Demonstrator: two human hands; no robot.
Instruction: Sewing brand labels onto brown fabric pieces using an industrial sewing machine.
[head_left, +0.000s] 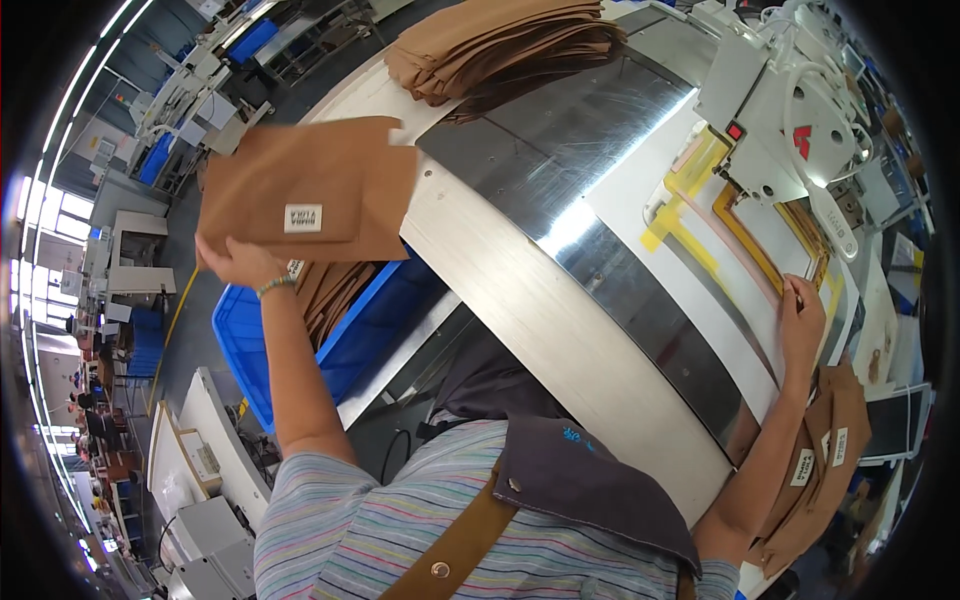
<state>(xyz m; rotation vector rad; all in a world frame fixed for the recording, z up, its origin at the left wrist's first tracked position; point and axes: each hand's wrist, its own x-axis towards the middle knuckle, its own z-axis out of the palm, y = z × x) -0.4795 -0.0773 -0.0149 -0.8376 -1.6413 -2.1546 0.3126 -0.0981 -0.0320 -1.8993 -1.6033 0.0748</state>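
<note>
Holding up brown labelled panel [275,175] over blue bin [242,345]: left hand [243,264] pinches its lower edge. Right hand [802,312], fingers curled, touches brass-coloured frame [748,242] under sewing machine [790,125]; grip unclear. Probably setting-aside step; next move calls for lowering panel flat, uncreased.

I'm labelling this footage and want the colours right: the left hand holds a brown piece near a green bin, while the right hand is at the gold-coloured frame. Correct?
Not quite: the bin is blue, not green, as the head view shows. The left hand does hold a brown piece near it, with the right hand at the gold-coloured frame.
</note>
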